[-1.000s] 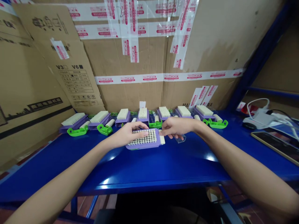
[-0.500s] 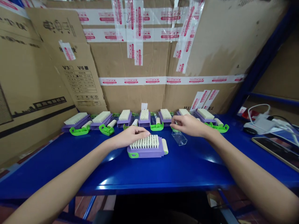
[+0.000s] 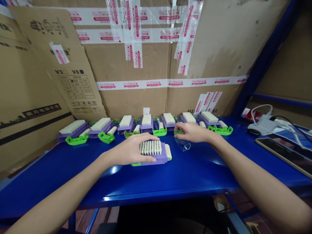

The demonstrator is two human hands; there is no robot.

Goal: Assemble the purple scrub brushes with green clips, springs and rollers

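Brush block [image 3: 150, 148] is sitting between the half-spread thumb and fingers of the left hand [image 3: 128, 149], which is holding its sides; the right hand [image 3: 192, 131], fingers bent, is meeting a green piece [image 3: 178, 132], grip unclear.

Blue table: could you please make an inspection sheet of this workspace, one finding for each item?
Surface: blue table, glossy.
Job's things: purple brush in front; seven similar brushes in a row behind; clear plastic piece.
Clutter: phone at the right.
Grip: left hand holds the purple brush; right hand is at a green piece, hold unclear.
Cables: several cables beside the phone.
Surroundings: taped cardboard behind.
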